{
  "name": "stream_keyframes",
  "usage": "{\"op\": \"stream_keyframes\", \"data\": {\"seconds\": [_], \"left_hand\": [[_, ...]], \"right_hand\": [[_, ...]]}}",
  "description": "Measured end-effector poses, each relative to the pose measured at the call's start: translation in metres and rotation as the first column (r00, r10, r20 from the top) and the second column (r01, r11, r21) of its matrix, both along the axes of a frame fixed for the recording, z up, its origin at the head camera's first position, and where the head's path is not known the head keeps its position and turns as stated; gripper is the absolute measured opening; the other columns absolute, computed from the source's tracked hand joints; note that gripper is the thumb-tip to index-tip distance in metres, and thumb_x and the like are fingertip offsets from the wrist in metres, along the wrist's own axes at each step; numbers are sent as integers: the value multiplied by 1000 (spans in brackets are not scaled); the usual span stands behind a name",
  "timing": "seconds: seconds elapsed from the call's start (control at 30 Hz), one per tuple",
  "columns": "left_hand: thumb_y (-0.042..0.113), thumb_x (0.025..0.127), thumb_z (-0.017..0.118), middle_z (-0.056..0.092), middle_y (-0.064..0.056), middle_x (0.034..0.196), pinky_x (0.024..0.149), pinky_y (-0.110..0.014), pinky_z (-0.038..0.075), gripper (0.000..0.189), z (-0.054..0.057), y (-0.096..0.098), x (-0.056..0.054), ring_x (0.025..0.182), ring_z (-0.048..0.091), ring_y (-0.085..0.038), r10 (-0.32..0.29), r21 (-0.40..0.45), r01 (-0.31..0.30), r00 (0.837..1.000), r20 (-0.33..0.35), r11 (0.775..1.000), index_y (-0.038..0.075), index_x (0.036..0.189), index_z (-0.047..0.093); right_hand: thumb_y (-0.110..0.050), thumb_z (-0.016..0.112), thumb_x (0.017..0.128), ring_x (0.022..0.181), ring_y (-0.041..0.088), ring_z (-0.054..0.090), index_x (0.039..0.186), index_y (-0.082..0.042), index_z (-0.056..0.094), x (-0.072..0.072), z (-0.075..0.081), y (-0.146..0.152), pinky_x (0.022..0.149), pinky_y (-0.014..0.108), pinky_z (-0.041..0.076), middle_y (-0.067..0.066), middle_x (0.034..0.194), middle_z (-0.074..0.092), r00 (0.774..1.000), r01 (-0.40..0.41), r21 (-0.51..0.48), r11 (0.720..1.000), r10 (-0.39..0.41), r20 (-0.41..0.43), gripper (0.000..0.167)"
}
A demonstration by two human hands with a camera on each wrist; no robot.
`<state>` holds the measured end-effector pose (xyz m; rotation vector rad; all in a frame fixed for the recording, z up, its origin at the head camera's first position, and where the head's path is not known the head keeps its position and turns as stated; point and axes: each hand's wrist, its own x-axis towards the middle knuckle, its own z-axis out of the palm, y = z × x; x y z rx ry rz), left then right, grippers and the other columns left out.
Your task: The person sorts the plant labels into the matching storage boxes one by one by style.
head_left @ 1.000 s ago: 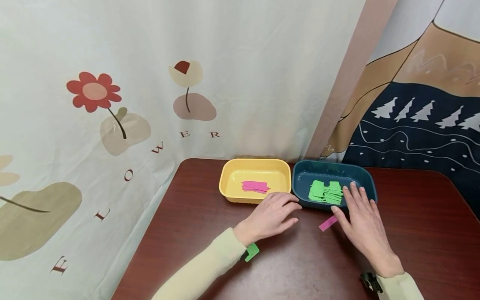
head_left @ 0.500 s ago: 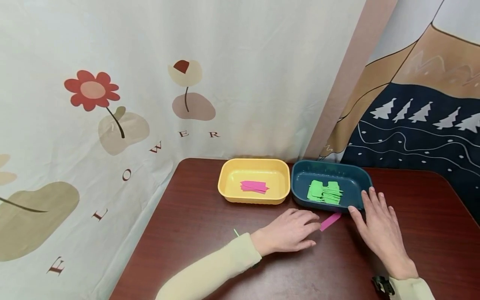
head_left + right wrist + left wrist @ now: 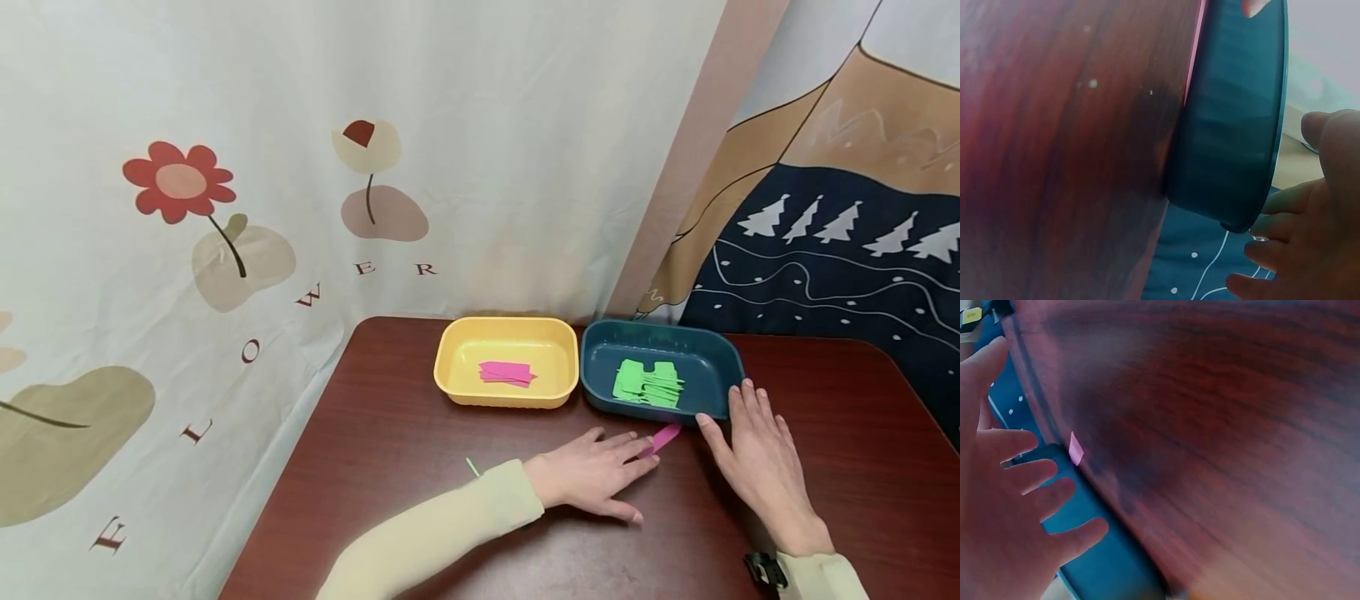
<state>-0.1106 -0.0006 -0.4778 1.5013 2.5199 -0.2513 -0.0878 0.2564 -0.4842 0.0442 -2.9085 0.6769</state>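
A pink pointed plant label (image 3: 666, 435) lies on the table against the front of the dark teal tray (image 3: 708, 354). My left hand (image 3: 600, 475) reaches over the table with its fingers spread, and its fingertips overlap the near end of that label. In the left wrist view a short piece of the pink label (image 3: 1075, 450) shows at the tray's edge. My right hand (image 3: 761, 467) has straight fingers at the tray's front right corner, thumb close to the front rim. Green plant labels (image 3: 648, 383) with wide heads are piled in the teal tray.
A yellow tray (image 3: 566, 350) holding several pink labels (image 3: 507, 373) stands just left of the teal one. A thin green tip (image 3: 472, 467) sticks out behind my left sleeve. Printed curtains (image 3: 487, 167) hang behind the table (image 3: 390, 417).
My left hand has moved right from in front of the yellow tray to the pink label, and its fingers have spread. My right hand has drawn back rightward from over the teal tray to its corner.
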Motion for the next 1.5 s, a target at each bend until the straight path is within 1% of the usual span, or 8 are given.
{"op": "stream_keyframes", "data": {"seconds": [0.13, 0.3, 0.5, 0.77, 0.93, 1.1, 1.27, 1.5], "left_hand": [[81, 94, 38, 15, 8, 172, 122, -47, 26, 91, -6, 0, -1, 157, 16, -12, 33, -38, -33, 999, 18, 999, 28, 166, 23], [82, 94, 37, 18, 9, 172, 123, -49, 25, 93, -10, -5, -1, 157, 16, -9, 59, -68, -58, 998, 13, 996, 26, 167, 21], [80, 96, 36, 24, 12, 170, 122, -50, 25, 86, -9, -8, -2, 156, 16, -8, 36, -67, -35, 999, 6, 997, 29, 165, 28], [78, 98, 33, 16, 15, 171, 123, -49, 24, 82, -9, -6, -3, 157, 11, -6, -4, -69, 6, 999, 33, 998, 31, 165, 27], [77, 98, 37, 32, 10, 166, 121, -48, 29, 80, -9, -8, -7, 154, 25, -7, -36, -38, 38, 998, 50, 999, 30, 163, 34], [71, 100, 42, 54, 8, 142, 116, -43, 36, 73, -5, -18, -11, 133, 50, -8, -88, 31, 87, 996, 32, 996, 27, 158, 44], [64, 104, 45, 59, 7, 128, 113, -39, 39, 61, -3, -37, -11, 121, 55, -6, -151, 63, 150, 989, 3, 987, 25, 151, 55], [52, 105, 53, 65, 11, 112, 106, -32, 44, 44, -3, -63, -16, 106, 59, -3, -196, 160, 188, 980, 31, 969, 25, 137, 67]], "right_hand": [[-49, 44, 109, 150, 56, 13, 152, 20, 27, -2, -3, -2, 118, 71, 11, 41, 160, 18, 1000, -7, -3, 1000, 7, 8, 83], [-48, 45, 109, 150, 56, 14, 152, 20, 27, -3, -4, -3, 118, 71, 13, 41, 160, 18, 1000, -18, 2, 1000, 17, 16, 82], [-47, 45, 109, 150, 57, 13, 151, 21, 28, -4, -4, -1, 118, 70, 12, 42, 159, 17, 1000, -21, 10, 1000, 20, 24, 82], [-48, 46, 109, 149, 58, 15, 150, 22, 29, -4, -5, -1, 116, 72, 14, 43, 158, 20, 1000, -18, 19, 1000, 18, 19, 82], [-49, 44, 109, 149, 58, 14, 150, 22, 29, -4, -4, -1, 116, 72, 14, 43, 158, 19, 999, -20, 15, 1000, 20, 32, 83], [-50, 43, 109, 149, 58, 14, 151, 21, 28, -5, -3, -2, 116, 72, 14, 43, 159, 18, 999, -22, 9, 1000, 21, 38, 84], [-50, 43, 109, 149, 58, 13, 151, 22, 27, -4, -2, -3, 116, 73, 14, 43, 159, 18, 999, -22, 6, 1000, 22, 46, 84], [-46, 44, 110, 150, 58, 12, 150, 23, 27, -5, -2, -1, 116, 73, 14, 44, 159, 16, 999, -37, -5, 999, 37, 37, 82]]}}
